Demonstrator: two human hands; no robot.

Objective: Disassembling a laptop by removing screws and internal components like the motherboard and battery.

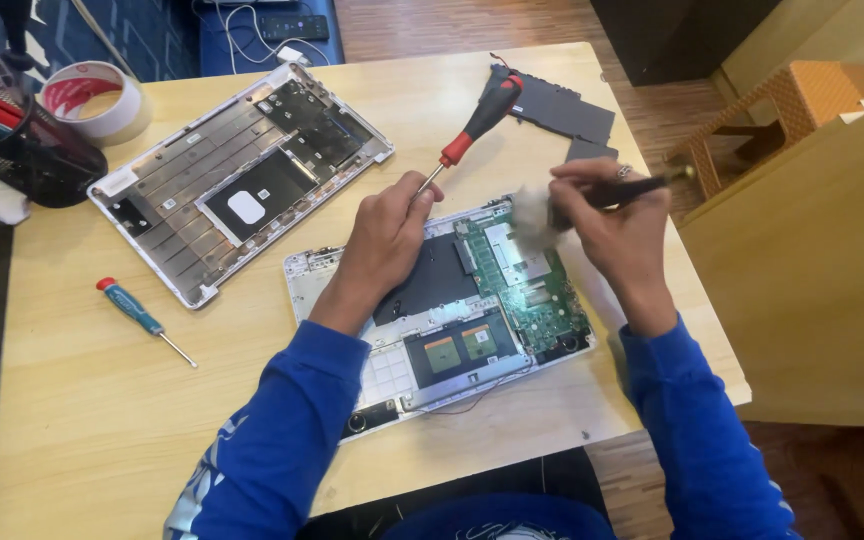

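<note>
Far left on the wooden surface (82, 400) sits a tape roll (92, 100); nearer lies a small blue screwdriver (142, 318); a detached laptop cover (242, 175) lies beyond; the left hand (387, 240), grip clamped on a red-and-black screwdriver (477, 118), rests over the opened laptop (452, 320); the right hand (617, 225), grip clamped on a dark brush (592, 195), hovers over the green board (537, 295).

Two screwdrivers: a big red-and-black screwdriver (479, 118) and a small blue-handled screwdriver (142, 318). One opened laptop base (442, 310), one detached bottom cover (237, 175), one flat dark battery pack (564, 112), one roll of tape (94, 100) and one brush (592, 200). All sit on one table (82, 420), with two hands over it
</note>
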